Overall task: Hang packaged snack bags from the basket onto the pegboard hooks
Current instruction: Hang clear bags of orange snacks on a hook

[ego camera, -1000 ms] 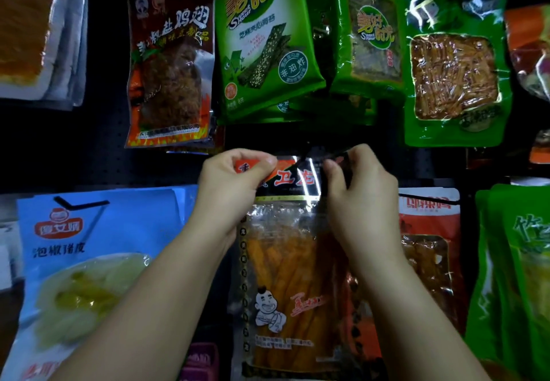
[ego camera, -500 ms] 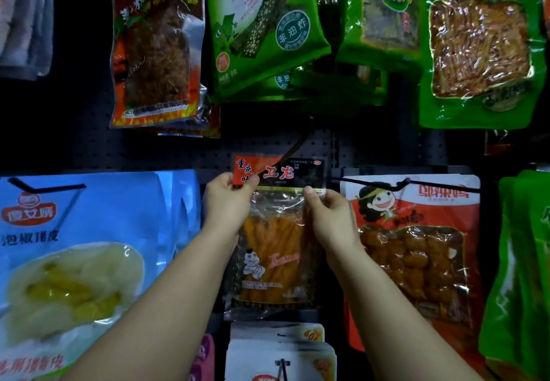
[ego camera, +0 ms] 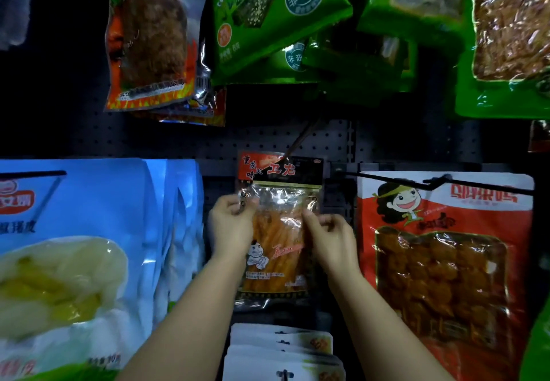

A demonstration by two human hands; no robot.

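Observation:
A clear snack bag (ego camera: 278, 246) of orange strips, with a red and black header, hangs on a dark hook (ego camera: 300, 139) in the middle of the black pegboard (ego camera: 148, 139). The hook passes through the header's top. My left hand (ego camera: 230, 221) pinches the bag's left edge just below the header. At the right edge, my right hand (ego camera: 329, 230) has its fingers curled, fingertips touching the bag's side. The basket is out of view.
Blue bags (ego camera: 89, 246) hang at the left, a red bag (ego camera: 443, 261) at the right on its own hook. Green packs (ego camera: 276, 17) and a brown and orange bag (ego camera: 154, 35) hang above. White packs (ego camera: 282, 351) sit on a hook below.
The orange-strip bag went from near my face onto the hook at the pegboard. Both hands slid down from the header to the bag's sides. The camera tilted downward.

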